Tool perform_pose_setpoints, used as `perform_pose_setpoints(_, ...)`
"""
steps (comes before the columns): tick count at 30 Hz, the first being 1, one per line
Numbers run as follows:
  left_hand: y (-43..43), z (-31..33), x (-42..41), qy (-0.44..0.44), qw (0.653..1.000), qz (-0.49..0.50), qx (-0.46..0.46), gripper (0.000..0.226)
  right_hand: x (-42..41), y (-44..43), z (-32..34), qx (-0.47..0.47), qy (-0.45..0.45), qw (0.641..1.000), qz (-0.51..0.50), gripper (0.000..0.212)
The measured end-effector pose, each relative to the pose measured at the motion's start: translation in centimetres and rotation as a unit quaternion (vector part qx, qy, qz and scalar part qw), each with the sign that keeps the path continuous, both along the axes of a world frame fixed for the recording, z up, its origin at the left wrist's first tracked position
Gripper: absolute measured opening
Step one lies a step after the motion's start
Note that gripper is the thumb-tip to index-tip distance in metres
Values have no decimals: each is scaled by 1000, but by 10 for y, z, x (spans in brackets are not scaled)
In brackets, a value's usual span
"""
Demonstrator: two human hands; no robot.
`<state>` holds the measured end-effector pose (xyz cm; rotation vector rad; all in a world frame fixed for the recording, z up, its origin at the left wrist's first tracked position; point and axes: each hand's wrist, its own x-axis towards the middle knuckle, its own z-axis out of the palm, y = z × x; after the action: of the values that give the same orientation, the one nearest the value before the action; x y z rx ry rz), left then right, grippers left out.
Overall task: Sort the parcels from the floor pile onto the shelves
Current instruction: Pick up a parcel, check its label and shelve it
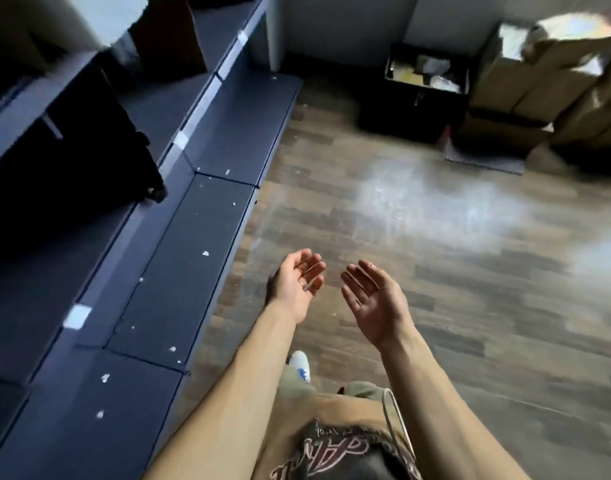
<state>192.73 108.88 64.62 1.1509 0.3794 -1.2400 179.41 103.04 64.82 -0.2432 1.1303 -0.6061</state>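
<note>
The left grip (297, 284) and the right grip (373, 303) are hovering palm-up over the wooden floor (418, 237), fingers relaxed and spread, holding nothing. The parcels (539, 81), plain brown cardboard boxes that are showing blurred, are sitting stacked on the floor at the far right, well apart from both grips. Just beside them a black crate (401, 112) is holding pale packets. Dark blue shelves (228, 133) are running along the left, a black bag (72, 161) lying on one level.
</note>
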Motion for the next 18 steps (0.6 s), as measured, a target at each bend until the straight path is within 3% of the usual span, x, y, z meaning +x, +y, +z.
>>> perform_pose_setpoints(7, -151, 0, 3, -17, 994, -105, 1, 23, 2, -131, 2, 11, -24, 996, -86, 30)
perform_pose_setpoints(13, -289, -9, 17, -46, 993, -103, 23, 19, 14, -282, -10, 36, -57, 992, -106, 17)
perform_pose_setpoints(18, -408, 10, 33, -66, 994, -83, 21, 20, 26, -415, 10, 12, -68, 993, -91, 23)
